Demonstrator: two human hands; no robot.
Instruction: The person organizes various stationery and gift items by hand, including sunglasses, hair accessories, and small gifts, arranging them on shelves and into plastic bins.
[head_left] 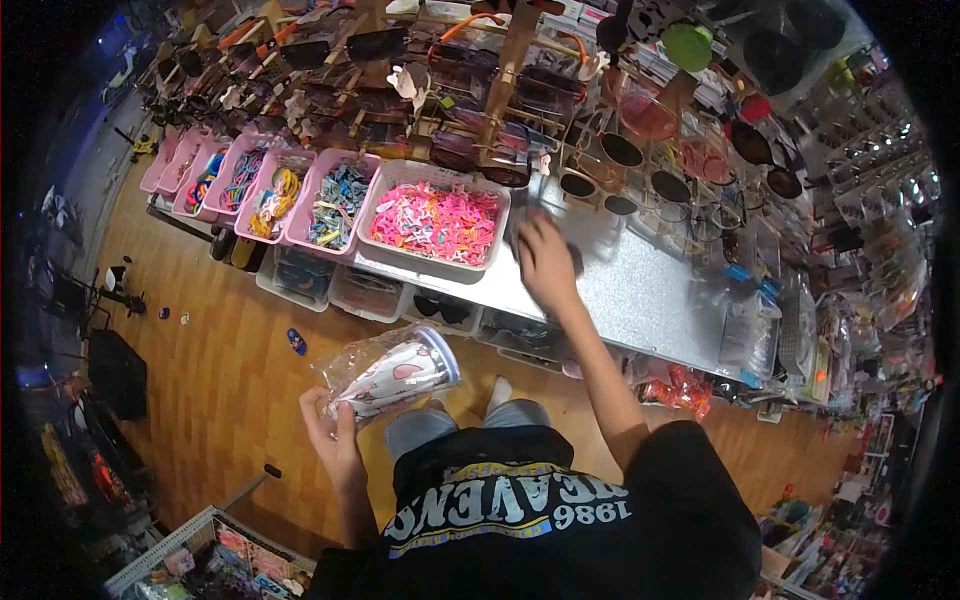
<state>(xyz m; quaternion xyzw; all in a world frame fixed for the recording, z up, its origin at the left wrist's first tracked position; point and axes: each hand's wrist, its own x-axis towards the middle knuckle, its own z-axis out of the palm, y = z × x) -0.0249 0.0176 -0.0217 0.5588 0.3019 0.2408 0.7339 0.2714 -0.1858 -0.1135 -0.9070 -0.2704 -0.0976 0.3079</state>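
Note:
My left hand holds a clear plastic bag with a white, pink-patterned cup-shaped item inside, its blue-edged round end pointing right. The bag hangs over the floor in front of the shelf. My right hand reaches over the metallic shelf top, just right of a white basket full of small pink pieces. Its fingers bend down beside a dark object that I cannot make out clearly, and whether they grip it is not visible.
Rows of sunglasses hang above the shelf. Pink baskets with coloured bands line its left part, with more bins underneath. A wire-edged rack stands at lower left. Packaged goods fill the right side.

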